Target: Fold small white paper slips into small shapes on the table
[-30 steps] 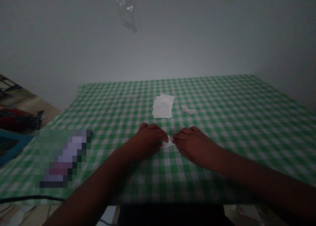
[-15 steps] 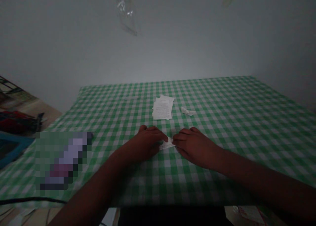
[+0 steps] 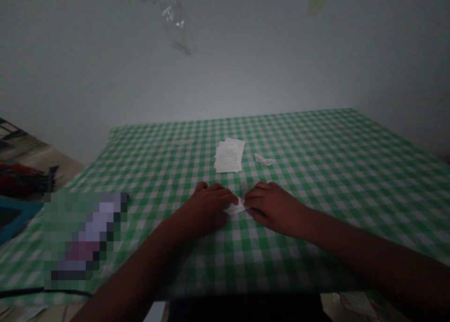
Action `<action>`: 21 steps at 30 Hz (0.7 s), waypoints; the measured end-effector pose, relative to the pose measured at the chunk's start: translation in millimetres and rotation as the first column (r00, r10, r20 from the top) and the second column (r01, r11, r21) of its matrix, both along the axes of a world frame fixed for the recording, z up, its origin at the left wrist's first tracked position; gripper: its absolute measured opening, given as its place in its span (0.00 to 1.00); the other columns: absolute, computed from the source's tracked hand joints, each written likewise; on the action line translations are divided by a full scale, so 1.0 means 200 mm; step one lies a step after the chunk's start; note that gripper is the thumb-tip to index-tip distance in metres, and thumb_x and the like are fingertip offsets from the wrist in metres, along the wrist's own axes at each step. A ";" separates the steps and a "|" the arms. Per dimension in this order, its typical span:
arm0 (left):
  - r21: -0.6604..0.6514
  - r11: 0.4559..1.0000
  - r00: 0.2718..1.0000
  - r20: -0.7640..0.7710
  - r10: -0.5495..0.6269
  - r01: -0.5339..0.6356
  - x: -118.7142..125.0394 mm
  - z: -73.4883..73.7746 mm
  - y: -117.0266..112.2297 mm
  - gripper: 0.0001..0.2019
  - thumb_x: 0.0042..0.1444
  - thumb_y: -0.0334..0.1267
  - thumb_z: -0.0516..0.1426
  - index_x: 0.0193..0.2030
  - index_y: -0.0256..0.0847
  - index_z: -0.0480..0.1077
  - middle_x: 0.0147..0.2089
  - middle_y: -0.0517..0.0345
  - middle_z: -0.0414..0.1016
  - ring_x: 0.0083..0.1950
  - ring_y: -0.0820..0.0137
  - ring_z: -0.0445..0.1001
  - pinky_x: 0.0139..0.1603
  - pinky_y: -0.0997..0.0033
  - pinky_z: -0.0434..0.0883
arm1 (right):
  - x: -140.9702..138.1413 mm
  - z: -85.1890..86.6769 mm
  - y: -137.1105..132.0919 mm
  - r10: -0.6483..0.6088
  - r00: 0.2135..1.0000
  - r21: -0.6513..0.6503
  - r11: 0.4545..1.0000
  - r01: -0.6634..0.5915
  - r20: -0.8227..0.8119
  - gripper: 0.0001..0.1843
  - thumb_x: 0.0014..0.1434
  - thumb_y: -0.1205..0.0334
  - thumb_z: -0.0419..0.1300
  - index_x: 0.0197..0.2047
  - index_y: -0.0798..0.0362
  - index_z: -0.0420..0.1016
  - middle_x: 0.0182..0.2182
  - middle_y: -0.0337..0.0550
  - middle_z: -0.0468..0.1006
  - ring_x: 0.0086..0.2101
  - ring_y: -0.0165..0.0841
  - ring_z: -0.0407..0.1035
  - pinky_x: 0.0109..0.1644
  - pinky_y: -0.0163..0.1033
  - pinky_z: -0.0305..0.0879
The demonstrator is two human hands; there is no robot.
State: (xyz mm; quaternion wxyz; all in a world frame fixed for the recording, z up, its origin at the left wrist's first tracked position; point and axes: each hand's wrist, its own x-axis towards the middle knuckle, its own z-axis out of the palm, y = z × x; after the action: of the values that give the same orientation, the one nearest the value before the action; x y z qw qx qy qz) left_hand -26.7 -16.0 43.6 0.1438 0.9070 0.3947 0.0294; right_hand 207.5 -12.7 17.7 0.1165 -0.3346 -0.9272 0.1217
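A small piece of printed white paper (image 3: 236, 209), seemingly folded, lies at the near middle of the table between my hands. My left hand (image 3: 207, 208) holds its left side, fingers bent and pressing on it. From the other side my right hand (image 3: 276, 210) pinches the paper's right end with its fingers together. Part of the paper is hidden under both hands. Beyond them lies a loose stack of printed paper sheets (image 3: 228, 157). A narrow folded strip of paper (image 3: 263, 160) rests to the right of that stack.
A green-and-white checked cloth (image 3: 316, 153) covers the table. On the left lies a blurred-out flat, dark-edged object (image 3: 91, 233), with a black cable (image 3: 45, 291) near the front edge. A clear, thin strip (image 3: 184, 142) lies farther back. A pale wall (image 3: 228, 69) stands behind.
My hands stay on the paper, with hardly any finger movement. The whole view has shifted slightly, so the table things sit a little lower and farther left.
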 end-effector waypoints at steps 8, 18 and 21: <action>-0.022 0.999 0.998 0.050 0.038 -0.037 -0.02 -0.06 0.02 0.19 0.56 0.31 0.57 0.55 0.48 0.65 0.56 0.58 0.71 0.58 0.63 0.66 0.57 0.59 0.58 | 0.01 -0.06 0.05 -0.122 0.989 -0.014 0.992 0.122 -0.079 0.11 0.61 0.60 0.61 0.46 0.55 0.77 0.42 0.49 0.74 0.46 0.42 0.65 0.50 0.48 0.63; -0.014 0.992 0.989 0.073 0.130 -0.129 0.02 -0.10 0.00 0.15 0.55 0.29 0.55 0.50 0.43 0.69 0.51 0.53 0.70 0.55 0.61 0.67 0.56 0.56 0.62 | 0.00 -0.07 0.05 -0.154 0.979 -0.062 0.987 0.147 -0.136 0.10 0.60 0.64 0.60 0.46 0.54 0.75 0.41 0.48 0.73 0.45 0.41 0.64 0.51 0.49 0.63; -0.001 0.991 0.985 0.111 0.133 -0.134 0.04 -0.13 0.00 0.17 0.54 0.27 0.54 0.51 0.43 0.69 0.52 0.53 0.70 0.55 0.61 0.67 0.56 0.56 0.62 | -0.01 -0.07 0.03 -0.150 0.978 -0.035 0.989 0.146 -0.148 0.19 0.58 0.66 0.60 0.54 0.53 0.71 0.48 0.52 0.72 0.49 0.43 0.62 0.53 0.52 0.62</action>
State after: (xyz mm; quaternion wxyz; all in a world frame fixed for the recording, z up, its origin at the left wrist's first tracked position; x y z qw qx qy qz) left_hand -19.2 -16.1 18.4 0.1602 0.8760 0.4459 0.0908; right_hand 206.4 -6.3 3.5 0.1908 -0.3939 -0.8868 0.1486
